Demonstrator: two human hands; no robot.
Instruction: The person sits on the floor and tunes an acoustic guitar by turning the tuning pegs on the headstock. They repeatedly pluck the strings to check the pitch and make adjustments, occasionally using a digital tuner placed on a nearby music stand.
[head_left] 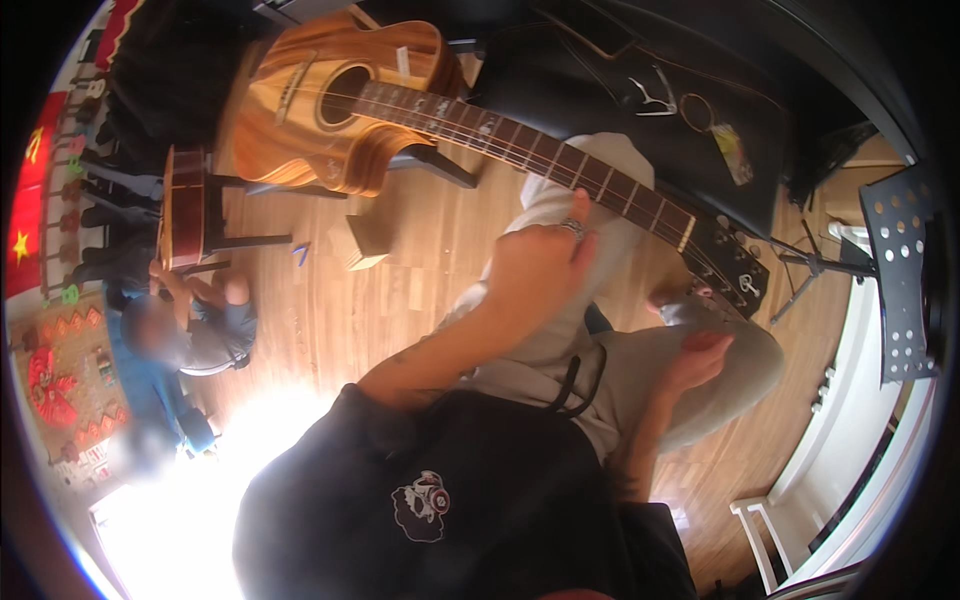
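An acoustic guitar [305, 140] lies with its striped wooden body at the upper left and its neck [535, 150] running down rightward over my leg to a black headstock [735, 265]. My left hand [545, 250] has its index finger stretched up to the neck, at or against its lower edge, with a ring on one finger and the others bent. Lower right, my right hand [695, 355] rests near my bent knee with curled fingers; whatever they might hold is hidden.
A black padded bench [750, 140] holds a metal tool [655, 100], coiled string [697, 112] and a packet [733, 155]. Another person [210, 325] sits left by a second guitar [185, 205]. A wooden box [365, 240] sits on the floor; a perforated music stand [900, 280] stands right.
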